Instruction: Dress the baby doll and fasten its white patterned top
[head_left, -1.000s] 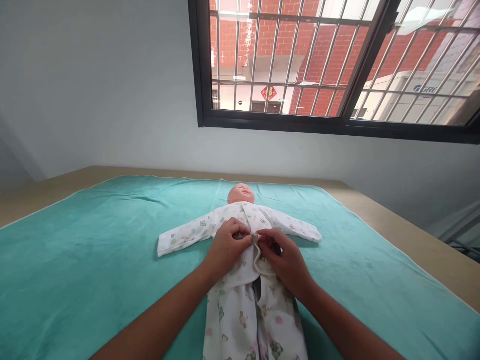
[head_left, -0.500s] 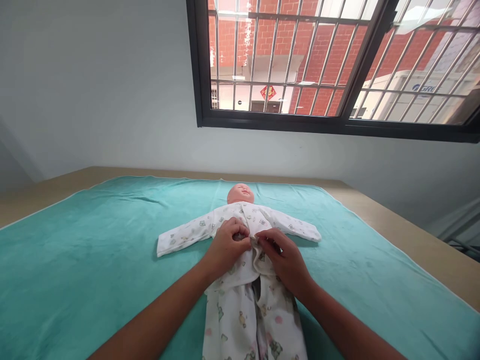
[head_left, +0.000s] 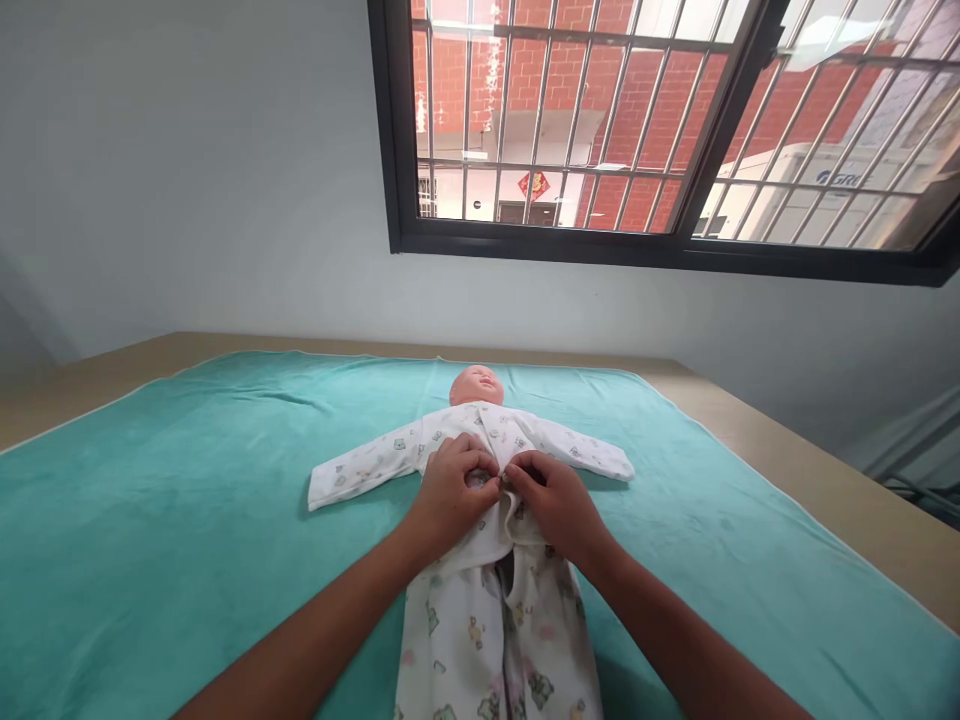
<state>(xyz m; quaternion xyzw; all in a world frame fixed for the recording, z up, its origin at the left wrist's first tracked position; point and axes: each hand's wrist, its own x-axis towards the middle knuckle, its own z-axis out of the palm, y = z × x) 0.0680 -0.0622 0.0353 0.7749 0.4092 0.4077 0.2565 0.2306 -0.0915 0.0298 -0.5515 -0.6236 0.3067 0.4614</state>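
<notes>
The right hand (head_left: 561, 500) has edged toward the left hand (head_left: 454, 492), both pinching the shirt (head_left: 517, 432).

wall (head_left: 187, 180) pale grey | dark-framed window (head_left: 724, 125), metal bars (head_left: 600, 38) | red brick (head_left: 564, 75) outside | tan tabletop (head_left: 772, 450)

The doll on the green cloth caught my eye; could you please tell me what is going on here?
A person's left hand and right hand pinch the front of the white shirt on the doll, close together. The doll lies on its back on the green cloth, sleeves spread. Below the hands, the shirt's edge curls loosely; the detail between them is too small to tell.
</notes>
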